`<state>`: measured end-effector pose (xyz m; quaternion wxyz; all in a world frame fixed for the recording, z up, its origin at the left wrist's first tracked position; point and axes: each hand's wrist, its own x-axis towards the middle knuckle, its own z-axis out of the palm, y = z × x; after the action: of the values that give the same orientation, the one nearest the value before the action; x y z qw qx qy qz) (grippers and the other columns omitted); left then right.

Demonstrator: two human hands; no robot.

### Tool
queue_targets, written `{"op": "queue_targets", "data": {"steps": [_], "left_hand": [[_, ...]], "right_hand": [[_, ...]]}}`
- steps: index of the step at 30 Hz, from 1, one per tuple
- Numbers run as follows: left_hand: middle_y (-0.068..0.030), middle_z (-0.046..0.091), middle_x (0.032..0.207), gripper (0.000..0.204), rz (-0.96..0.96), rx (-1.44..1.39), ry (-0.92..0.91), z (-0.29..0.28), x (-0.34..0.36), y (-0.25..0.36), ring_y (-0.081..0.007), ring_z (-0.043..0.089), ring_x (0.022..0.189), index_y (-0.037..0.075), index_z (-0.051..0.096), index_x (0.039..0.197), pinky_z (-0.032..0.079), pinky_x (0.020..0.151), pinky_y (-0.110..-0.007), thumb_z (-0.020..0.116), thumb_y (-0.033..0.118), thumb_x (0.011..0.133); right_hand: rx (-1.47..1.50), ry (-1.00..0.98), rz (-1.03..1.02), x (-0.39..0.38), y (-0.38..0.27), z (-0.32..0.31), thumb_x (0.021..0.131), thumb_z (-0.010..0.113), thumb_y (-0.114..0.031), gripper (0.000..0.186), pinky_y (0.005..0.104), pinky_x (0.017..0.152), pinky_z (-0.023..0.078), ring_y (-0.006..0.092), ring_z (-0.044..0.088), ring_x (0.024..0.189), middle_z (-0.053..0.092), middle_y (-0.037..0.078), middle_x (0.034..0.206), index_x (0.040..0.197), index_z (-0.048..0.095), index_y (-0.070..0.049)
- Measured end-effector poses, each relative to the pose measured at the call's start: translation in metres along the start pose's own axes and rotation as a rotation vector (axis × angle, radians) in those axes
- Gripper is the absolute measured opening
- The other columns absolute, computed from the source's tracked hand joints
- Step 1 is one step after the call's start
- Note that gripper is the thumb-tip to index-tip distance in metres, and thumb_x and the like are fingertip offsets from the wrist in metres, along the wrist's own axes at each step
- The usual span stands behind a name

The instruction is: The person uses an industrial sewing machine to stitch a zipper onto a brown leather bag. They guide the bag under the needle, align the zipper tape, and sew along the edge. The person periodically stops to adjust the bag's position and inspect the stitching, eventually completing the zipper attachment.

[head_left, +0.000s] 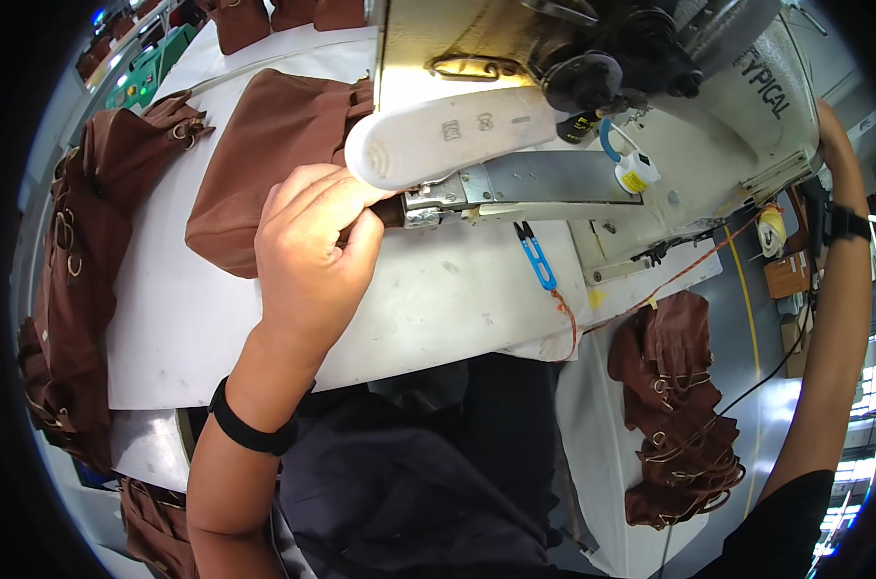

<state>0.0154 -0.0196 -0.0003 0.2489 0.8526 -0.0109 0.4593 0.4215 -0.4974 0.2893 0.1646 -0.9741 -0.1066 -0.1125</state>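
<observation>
A brown bag [274,164], seemingly leather, lies on the white table at the free end of the sewing machine's narrow metal arm [554,179]. My left hand [317,227] is closed on the bag's edge there, thumb and fingers pinched close to the needle area. A white rounded cover [447,140] hides the needle and part of the fingertips. At the far right my right arm reaches up around the sewing machine [737,125]. My right hand [828,124] is at the machine's far end, its fingers hidden behind the housing.
Blue thread snips [536,256] on an orange cord lie on the table [399,309]. A small white bottle [636,172] sits against the machine. Brown bag pieces with metal rings [95,212] hang over the left side; more brown pieces [674,415] lie at lower right. Boxes [788,275] stand beyond.
</observation>
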Motion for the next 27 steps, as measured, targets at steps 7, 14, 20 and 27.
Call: {"op": "queue_targets", "data": {"steps": [7,14,20,27], "left_hand": [[-0.0048,0.078,0.095,0.022,-0.015,0.029,0.038,-0.003,-0.004,0.001,-0.0237,0.069,0.090,0.005,0.076,0.091,0.049,0.078,-0.036,0.067,-0.007,0.074],[-0.0082,0.076,0.089,0.019,0.017,0.030,-0.009,-0.001,0.001,-0.002,-0.0241,0.069,0.087,0.004,0.076,0.087,0.050,0.076,-0.036,0.067,-0.006,0.074],[-0.0107,0.079,0.101,0.030,-0.037,-0.063,-0.045,-0.003,0.003,0.003,-0.0240,0.071,0.095,0.003,0.080,0.100,0.053,0.090,-0.034,0.064,-0.011,0.079],[-0.0156,0.078,0.112,0.029,-0.051,-0.087,-0.130,-0.004,0.005,0.005,-0.0258,0.072,0.108,-0.001,0.078,0.105,0.053,0.100,-0.036,0.062,-0.012,0.082]], "right_hand": [[0.732,0.845,-0.070,-0.104,-0.002,0.148,0.103,0.059,-0.051,0.061,0.0291,0.084,0.053,0.0150,0.067,0.090,0.074,0.008,0.104,0.120,0.072,0.006],[0.677,0.654,-0.118,-0.099,0.067,0.107,0.104,0.061,-0.043,0.051,0.0282,0.096,0.049,0.0150,0.065,0.107,0.073,0.007,0.120,0.128,0.071,0.002],[0.529,0.668,-0.096,-0.052,-0.002,0.056,0.098,0.069,-0.040,0.047,0.0294,0.088,0.050,0.0147,0.065,0.096,0.073,0.006,0.111,0.123,0.075,-0.001],[0.996,0.947,-0.082,-0.089,0.019,0.135,0.096,0.071,-0.043,0.052,0.0288,0.076,0.050,0.0134,0.064,0.085,0.074,0.007,0.099,0.111,0.074,0.007]]}}
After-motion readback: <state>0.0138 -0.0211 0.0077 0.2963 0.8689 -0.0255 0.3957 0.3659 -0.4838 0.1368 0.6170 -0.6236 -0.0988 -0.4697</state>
